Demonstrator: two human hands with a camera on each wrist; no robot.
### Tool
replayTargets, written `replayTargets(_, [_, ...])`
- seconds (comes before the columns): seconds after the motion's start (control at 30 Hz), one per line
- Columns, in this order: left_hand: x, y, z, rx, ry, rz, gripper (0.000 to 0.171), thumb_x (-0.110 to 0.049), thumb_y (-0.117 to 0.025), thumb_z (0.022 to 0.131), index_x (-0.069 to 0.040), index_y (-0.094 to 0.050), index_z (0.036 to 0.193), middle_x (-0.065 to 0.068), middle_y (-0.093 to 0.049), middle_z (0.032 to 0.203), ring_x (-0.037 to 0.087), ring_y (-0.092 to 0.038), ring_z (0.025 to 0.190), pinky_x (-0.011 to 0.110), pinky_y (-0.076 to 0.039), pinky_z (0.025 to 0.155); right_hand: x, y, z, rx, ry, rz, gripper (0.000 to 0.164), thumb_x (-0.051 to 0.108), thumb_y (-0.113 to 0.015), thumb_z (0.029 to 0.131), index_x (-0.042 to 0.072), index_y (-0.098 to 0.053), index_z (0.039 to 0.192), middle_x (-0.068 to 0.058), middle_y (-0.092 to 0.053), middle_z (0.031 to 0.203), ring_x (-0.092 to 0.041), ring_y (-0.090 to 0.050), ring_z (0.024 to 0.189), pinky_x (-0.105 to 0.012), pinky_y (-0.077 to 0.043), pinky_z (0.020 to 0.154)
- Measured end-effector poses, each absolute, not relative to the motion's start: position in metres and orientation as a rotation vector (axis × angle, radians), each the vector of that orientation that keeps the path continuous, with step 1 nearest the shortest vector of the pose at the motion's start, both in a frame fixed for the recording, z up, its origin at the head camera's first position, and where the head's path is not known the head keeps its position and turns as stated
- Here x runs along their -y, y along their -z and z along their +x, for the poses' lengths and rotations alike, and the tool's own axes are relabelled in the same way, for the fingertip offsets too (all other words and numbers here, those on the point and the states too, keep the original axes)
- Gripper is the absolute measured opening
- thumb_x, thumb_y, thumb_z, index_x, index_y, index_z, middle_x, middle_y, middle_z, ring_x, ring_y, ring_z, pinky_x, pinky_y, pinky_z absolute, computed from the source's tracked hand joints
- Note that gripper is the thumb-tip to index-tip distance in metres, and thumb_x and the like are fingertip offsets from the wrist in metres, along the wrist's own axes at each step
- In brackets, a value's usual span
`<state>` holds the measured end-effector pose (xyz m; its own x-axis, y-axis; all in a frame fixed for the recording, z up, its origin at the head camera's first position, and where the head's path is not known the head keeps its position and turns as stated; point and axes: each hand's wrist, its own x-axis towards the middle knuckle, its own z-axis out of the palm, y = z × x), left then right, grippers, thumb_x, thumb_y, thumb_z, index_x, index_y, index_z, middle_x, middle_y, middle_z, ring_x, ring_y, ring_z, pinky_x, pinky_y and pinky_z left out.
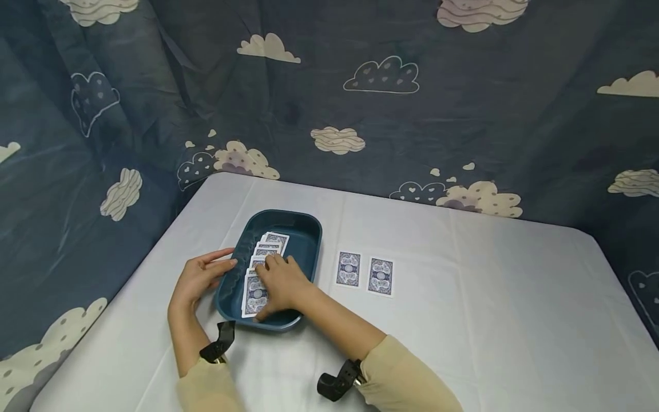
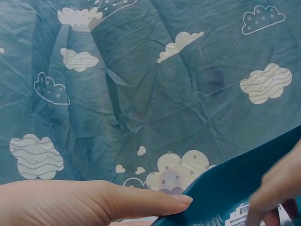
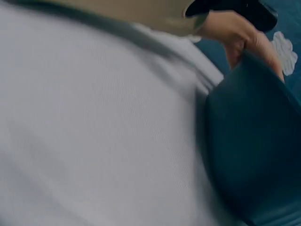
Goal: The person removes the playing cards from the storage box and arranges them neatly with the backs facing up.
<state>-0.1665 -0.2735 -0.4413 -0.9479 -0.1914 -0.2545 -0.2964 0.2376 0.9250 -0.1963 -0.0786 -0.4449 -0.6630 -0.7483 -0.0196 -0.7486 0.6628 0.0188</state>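
A dark teal tray (image 1: 312, 229) sits on the table, and a row of overlapping playing cards (image 1: 255, 296) with blue patterned backs lies inside it. My left hand (image 1: 198, 278) grips the tray's left side, its thumb at the rim in the left wrist view. Reaching into the tray from the right, my right hand (image 1: 285, 284) rests over the cards with thumb and fingers spread apart. The thumb is near the nearest card's lower edge, and the fingertips overlap cards farther up the row. Part of the row is hidden beneath this hand.
Two more face-down playing cards, a left one (image 1: 348, 269) and a right one (image 1: 380, 276), lie side by side to the right of the tray. White cloth (image 1: 494, 320) covers the table. A dark cloud-print curtain (image 1: 319, 103) hangs behind it.
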Motion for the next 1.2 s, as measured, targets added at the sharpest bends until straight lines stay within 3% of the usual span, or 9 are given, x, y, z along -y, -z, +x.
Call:
replayTargets(0.33, [0.273, 0.442, -0.169, -2.375, -1.837, -0.502, 0.059, -0.032, -0.073, 0.079, -0.006, -0.054, 0.129, -0.019, -0.067, 0.08, 0.0, -0.057, 0.071, 0.021, -0.045, 0.057, 0.079, 0.44, -0.199, -2.766, -0.007, -1.234, 0.09, 0.072, -0.073, 0.051, 0.012, -0.054, 0.116, -0.003, -0.05, 0.112, -0.017, -0.046, 0.104, -0.038, -0.035, 0.087])
replayTargets(0.57, [0.272, 0.439, -0.167, -2.371, -1.844, -0.506, 0.061, -0.032, -0.074, 0.078, -0.007, -0.054, 0.13, -0.018, -0.068, 0.08, 0.0, -0.055, 0.068, 0.021, -0.043, 0.055, 0.079, 0.442, -0.197, -2.783, 0.006, -1.362, 0.087, 0.071, -0.074, 0.051, 0.013, -0.052, 0.111, -0.001, -0.052, 0.11, -0.015, -0.046, 0.103, -0.034, -0.037, 0.087])
replayTargets(0.8, [0.273, 0.438, -0.168, -2.378, -1.844, -0.503, 0.061, -0.033, -0.074, 0.078, -0.007, -0.054, 0.13, -0.019, -0.067, 0.08, 0.001, -0.058, 0.073, 0.021, -0.045, 0.057, 0.079, 0.442, -0.195, -2.828, -0.052, -1.467, 0.091, 0.075, -0.069, 0.053, 0.011, -0.053, 0.116, -0.001, -0.052, 0.108, -0.014, -0.047, 0.101, -0.031, -0.039, 0.086])
replayTargets(1.03, [0.273, 0.437, -0.169, -2.399, -1.833, -0.49, 0.059, -0.036, -0.072, 0.079, -0.009, -0.055, 0.129, -0.015, -0.067, 0.09, 0.003, -0.061, 0.084, 0.023, -0.049, 0.069, 0.076, 0.437, -0.198, -2.869, -0.207, -1.571, 0.093, 0.081, -0.059, 0.056, 0.015, -0.053, 0.121, 0.0, -0.053, 0.113, -0.015, -0.049, 0.104, -0.035, -0.04, 0.085])
replayTargets(1.2, [0.273, 0.439, -0.167, -2.421, -1.788, -0.501, 0.056, -0.035, -0.071, 0.081, -0.011, -0.055, 0.129, -0.01, -0.067, 0.099, 0.002, -0.058, 0.086, 0.024, -0.048, 0.069, 0.059, 0.415, -0.204, -2.911, -0.139, -1.532, 0.098, 0.08, -0.059, 0.057, 0.016, -0.048, 0.131, -0.001, -0.052, 0.122, -0.019, -0.048, 0.109, -0.04, -0.042, 0.085])
